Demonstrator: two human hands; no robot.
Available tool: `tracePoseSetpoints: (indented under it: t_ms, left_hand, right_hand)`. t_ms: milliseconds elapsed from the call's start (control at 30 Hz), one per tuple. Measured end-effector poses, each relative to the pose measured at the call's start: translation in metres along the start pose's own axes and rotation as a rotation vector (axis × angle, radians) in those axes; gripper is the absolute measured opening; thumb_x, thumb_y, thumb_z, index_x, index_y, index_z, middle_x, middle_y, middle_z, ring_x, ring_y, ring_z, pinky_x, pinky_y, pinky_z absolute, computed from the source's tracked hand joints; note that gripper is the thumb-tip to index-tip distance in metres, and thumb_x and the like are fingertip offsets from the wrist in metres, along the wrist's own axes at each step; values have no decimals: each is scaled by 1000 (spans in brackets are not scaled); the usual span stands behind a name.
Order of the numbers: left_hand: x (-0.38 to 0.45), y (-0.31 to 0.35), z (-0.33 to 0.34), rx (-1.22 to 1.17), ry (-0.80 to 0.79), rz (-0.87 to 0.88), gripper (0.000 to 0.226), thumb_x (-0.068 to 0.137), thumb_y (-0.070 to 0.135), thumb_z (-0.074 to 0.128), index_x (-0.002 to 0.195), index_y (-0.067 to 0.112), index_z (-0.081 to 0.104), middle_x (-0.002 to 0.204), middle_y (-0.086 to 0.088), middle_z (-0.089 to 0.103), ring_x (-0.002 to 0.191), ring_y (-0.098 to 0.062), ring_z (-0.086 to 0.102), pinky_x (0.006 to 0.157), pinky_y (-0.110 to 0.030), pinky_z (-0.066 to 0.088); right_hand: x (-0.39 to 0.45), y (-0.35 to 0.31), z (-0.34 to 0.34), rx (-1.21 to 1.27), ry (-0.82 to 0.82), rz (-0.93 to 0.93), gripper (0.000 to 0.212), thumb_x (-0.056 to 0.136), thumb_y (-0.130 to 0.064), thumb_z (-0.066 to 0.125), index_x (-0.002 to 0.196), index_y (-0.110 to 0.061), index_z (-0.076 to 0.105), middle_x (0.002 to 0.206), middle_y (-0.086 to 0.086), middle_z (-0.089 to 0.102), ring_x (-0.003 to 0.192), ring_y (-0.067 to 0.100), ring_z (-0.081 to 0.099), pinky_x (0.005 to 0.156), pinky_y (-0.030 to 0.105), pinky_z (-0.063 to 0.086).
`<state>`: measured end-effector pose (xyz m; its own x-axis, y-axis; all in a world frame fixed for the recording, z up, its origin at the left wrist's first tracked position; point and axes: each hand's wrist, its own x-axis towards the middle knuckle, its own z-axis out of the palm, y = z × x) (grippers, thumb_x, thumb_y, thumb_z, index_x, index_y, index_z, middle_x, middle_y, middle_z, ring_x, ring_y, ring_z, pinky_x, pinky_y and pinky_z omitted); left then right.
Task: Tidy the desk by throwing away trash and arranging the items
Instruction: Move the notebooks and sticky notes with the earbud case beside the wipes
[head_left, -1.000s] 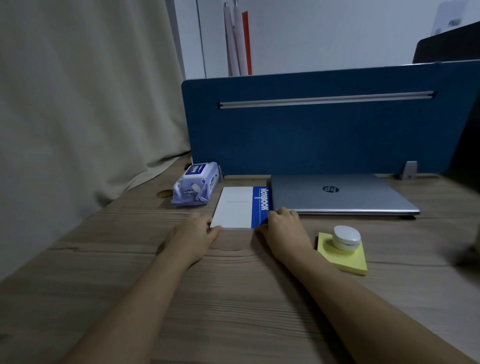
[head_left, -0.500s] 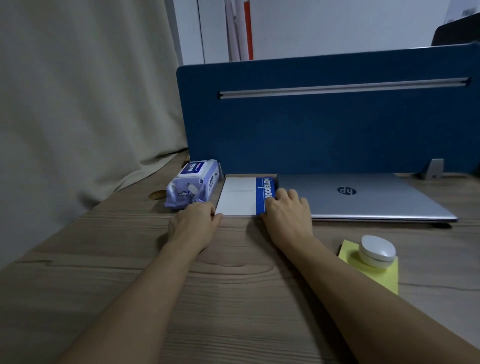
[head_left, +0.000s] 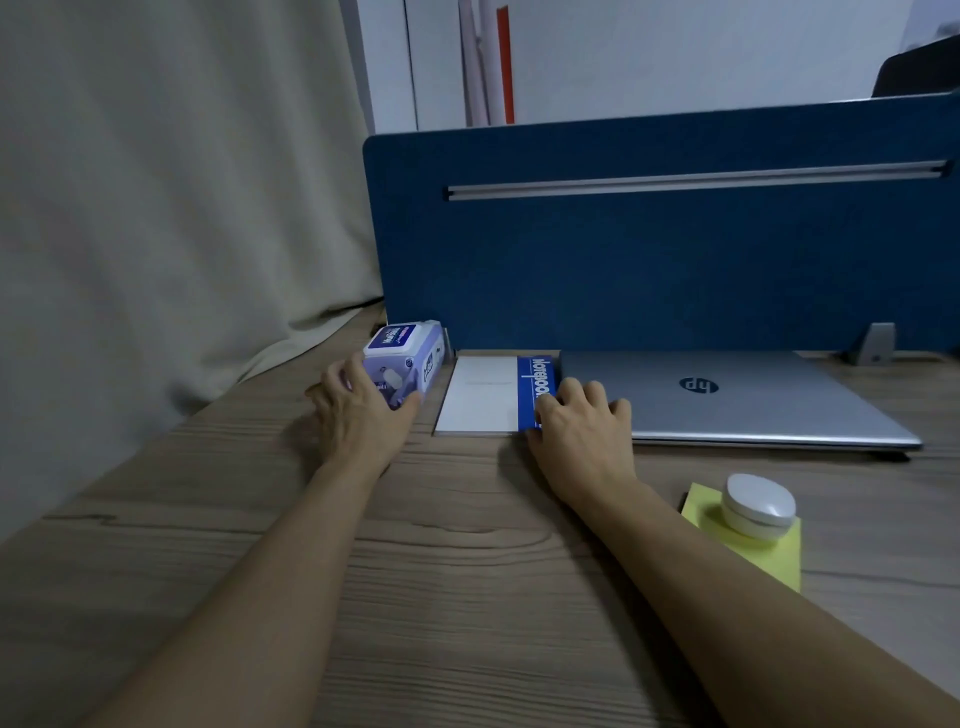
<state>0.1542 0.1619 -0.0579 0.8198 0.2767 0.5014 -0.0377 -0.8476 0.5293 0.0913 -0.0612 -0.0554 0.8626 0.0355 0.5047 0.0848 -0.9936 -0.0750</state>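
A white notebook (head_left: 480, 392) with a blue spine lies flat against the blue divider, between a purple wet-wipes pack (head_left: 408, 356) and a closed silver laptop (head_left: 727, 397). My left hand (head_left: 361, 410) wraps around the near end of the wipes pack, fingers on its left side and thumb on its right. My right hand (head_left: 582, 423) rests palm down on the notebook's near right corner, fingers spread over the spine and the laptop's edge. A white round mouse (head_left: 758, 506) sits on a yellow sticky-note pad (head_left: 753, 551) at the right.
The blue divider panel (head_left: 649, 249) closes off the back of the wooden desk (head_left: 441, 571). A beige curtain (head_left: 156, 208) hangs along the left edge. A grey divider bracket (head_left: 875, 343) stands behind the laptop's far right corner.
The notebook has slid back against the divider. My left hand left the notebook's corner and took hold of the wipes pack. My right hand stays on the notebook's blue spine.
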Motion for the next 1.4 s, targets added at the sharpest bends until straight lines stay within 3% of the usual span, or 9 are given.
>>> tracePoseSetpoints:
  t_ms: [200, 367, 600, 767, 833, 900, 1067, 1267, 1400]
  left_hand:
    - [29, -10, 16, -137, -97, -42, 106, 67, 62, 78, 149, 26, 21, 143, -18, 35, 125, -37, 42, 96, -47, 44]
    - [33, -7, 19, -98, -73, -33, 89, 65, 59, 74, 138, 34, 29, 126, -15, 38, 105, -38, 55, 82, -39, 47]
    - [12, -1, 8, -52, -84, -1, 86, 69, 62, 71, 139, 37, 28, 122, -12, 38, 91, -29, 51, 70, -33, 40]
    - [-5, -7, -2, -180, -182, 66, 89, 72, 55, 75, 145, 45, 23, 139, -11, 32, 112, -34, 56, 83, -36, 44]
    - [-15, -11, -5, -144, -226, 108, 96, 77, 51, 76, 151, 41, 14, 158, -8, 12, 133, -36, 43, 95, -44, 45]
    - [-27, -11, -8, -97, -222, 141, 102, 79, 49, 76, 154, 37, 7, 164, -5, -5, 147, -36, 21, 110, -51, 37]
    - [-67, 5, -20, 47, -237, 261, 100, 84, 52, 69, 158, 34, 4, 166, -2, -12, 152, -27, -12, 123, -51, 9]
    - [-126, 32, -45, -35, -305, 413, 82, 86, 48, 66, 154, 33, 23, 165, 3, 9, 152, -21, 9, 120, -43, 21]
    - [-151, 40, -60, -45, -341, 410, 73, 88, 47, 63, 151, 31, 30, 162, 2, 19, 148, -20, 21, 117, -42, 30]
  right_hand:
    - [5, 1, 6, 8, -7, 2, 31, 96, -41, 50, 117, -19, 56, 122, 5, 52, 111, 25, 42, 87, 43, 33]
    - [5, 2, 7, 30, -20, 6, 32, 96, -43, 51, 116, -19, 54, 122, 5, 50, 111, 25, 40, 86, 43, 32]
    - [-4, 2, -3, 60, -46, 7, 32, 97, -37, 52, 123, -19, 53, 128, 6, 49, 118, 26, 38, 94, 45, 34]
    - [-23, 2, -16, 35, -30, -19, 24, 94, -25, 49, 116, -18, 56, 121, 6, 49, 115, 28, 38, 94, 47, 32]
    - [-33, 1, -23, 26, -32, -44, 25, 93, -23, 48, 115, -17, 55, 122, 7, 49, 117, 30, 38, 97, 49, 30]
    - [-44, 1, -30, 21, -24, -84, 26, 92, -23, 49, 116, -16, 55, 123, 8, 49, 119, 31, 37, 100, 51, 28]
    - [-77, 11, -52, -11, 47, -170, 26, 87, -24, 54, 110, -17, 61, 118, 8, 56, 119, 33, 45, 98, 51, 31]
    - [-120, 49, -78, -26, 36, -32, 33, 87, -32, 53, 119, -23, 57, 128, 3, 53, 133, 29, 34, 108, 49, 22]
    - [-146, 79, -89, 56, 2, 135, 59, 82, -57, 59, 133, -29, 47, 143, 3, 42, 140, 31, 26, 109, 49, 24]
